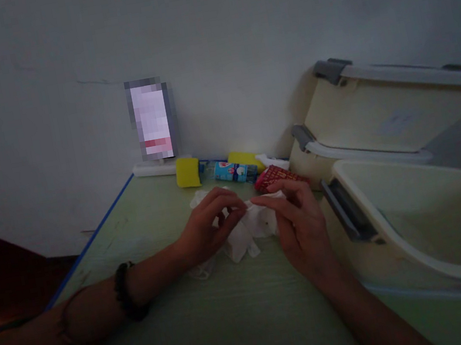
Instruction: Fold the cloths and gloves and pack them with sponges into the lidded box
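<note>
A thin, crumpled white sheet (238, 242), perhaps tissue or soft plastic, lies bunched on the green table under and between my hands. My left hand (207, 230) comes in from the left, its thumb and forefinger pinched together at the sheet's upper edge. Opposite it, my right hand (305, 230) has its forefinger and thumb closed on the upper right part of the same white material. The fingertips of both hands are a short way apart. In the dim light the sheet's exact kind is unclear.
Along the wall lie a yellow sponge-like block (188, 173), a blue-labelled plastic bottle (234, 172), and a red patterned packet (278, 177). A lit, blurred-out screen (153, 120) stands at the back left. An open cream storage bin (408, 272) with raised lid (380, 110) occupies the right.
</note>
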`<action>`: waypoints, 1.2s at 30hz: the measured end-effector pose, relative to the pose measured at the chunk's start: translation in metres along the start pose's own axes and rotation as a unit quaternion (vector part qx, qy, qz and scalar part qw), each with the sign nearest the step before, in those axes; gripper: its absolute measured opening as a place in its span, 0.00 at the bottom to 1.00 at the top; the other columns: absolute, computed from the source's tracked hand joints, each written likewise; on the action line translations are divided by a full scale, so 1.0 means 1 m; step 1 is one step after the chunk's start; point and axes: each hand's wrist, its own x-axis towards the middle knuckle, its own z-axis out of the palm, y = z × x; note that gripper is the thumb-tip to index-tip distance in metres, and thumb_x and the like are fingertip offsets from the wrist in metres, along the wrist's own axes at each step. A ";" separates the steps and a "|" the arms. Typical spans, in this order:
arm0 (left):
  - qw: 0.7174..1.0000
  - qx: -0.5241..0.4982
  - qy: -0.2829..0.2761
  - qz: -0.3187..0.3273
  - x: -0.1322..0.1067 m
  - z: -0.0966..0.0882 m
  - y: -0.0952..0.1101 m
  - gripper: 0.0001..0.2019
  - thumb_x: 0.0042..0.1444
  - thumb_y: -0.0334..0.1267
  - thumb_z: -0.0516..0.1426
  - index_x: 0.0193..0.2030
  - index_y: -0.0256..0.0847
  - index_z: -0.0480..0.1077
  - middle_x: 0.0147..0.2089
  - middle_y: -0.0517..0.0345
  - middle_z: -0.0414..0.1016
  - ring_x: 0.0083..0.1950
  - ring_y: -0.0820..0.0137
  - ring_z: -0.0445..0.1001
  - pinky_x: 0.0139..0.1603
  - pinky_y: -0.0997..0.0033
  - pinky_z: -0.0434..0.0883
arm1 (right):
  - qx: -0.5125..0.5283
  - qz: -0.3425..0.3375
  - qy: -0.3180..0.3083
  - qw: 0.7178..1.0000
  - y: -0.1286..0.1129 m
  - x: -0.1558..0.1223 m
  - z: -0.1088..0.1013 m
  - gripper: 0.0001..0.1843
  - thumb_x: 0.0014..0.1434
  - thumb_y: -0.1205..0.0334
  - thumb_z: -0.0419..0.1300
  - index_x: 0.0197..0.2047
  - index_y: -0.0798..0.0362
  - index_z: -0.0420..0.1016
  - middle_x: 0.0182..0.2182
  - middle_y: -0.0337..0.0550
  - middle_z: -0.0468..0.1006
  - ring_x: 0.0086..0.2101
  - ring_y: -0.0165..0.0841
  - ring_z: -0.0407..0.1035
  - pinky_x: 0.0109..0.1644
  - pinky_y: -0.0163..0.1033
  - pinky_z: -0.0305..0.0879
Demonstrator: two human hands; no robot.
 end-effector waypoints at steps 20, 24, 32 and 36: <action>0.998 0.048 -0.027 0.022 -0.002 -0.002 0.003 0.10 0.52 0.32 0.55 0.43 0.40 0.65 0.40 0.54 0.64 0.41 0.70 0.65 0.39 0.69 0.68 | -0.041 -0.043 -0.114 0.992 0.004 0.007 -0.007 0.02 0.51 0.68 0.57 0.29 0.53 0.70 0.32 0.43 0.73 0.35 0.33 0.66 0.40 0.42 0.64; 0.998 0.049 -0.033 0.023 -0.002 -0.002 0.003 0.07 0.54 0.31 0.54 0.40 0.40 0.66 0.39 0.55 0.63 0.41 0.71 0.66 0.41 0.69 0.67 | -0.032 -0.053 -0.107 0.992 0.003 0.008 -0.010 0.02 0.51 0.66 0.58 0.28 0.53 0.69 0.31 0.42 0.73 0.34 0.32 0.67 0.40 0.42 0.64; 0.999 0.019 0.044 -0.021 0.003 -0.003 -0.002 0.07 0.49 0.35 0.59 0.31 0.39 0.63 0.38 0.56 0.66 0.38 0.72 0.66 0.40 0.69 0.66 | 0.029 -0.013 -0.017 0.999 -0.006 0.005 -0.011 0.05 0.54 0.69 0.54 0.28 0.52 0.64 0.29 0.41 0.71 0.32 0.31 0.66 0.36 0.39 0.63; 0.996 -0.019 0.073 -0.053 0.004 -0.004 -0.004 0.11 0.46 0.36 0.60 0.26 0.39 0.59 0.34 0.57 0.66 0.37 0.72 0.66 0.37 0.70 0.66 | 0.059 0.005 0.011 0.998 -0.009 0.005 -0.012 0.05 0.55 0.70 0.51 0.28 0.52 0.63 0.30 0.41 0.69 0.32 0.31 0.65 0.37 0.40 0.62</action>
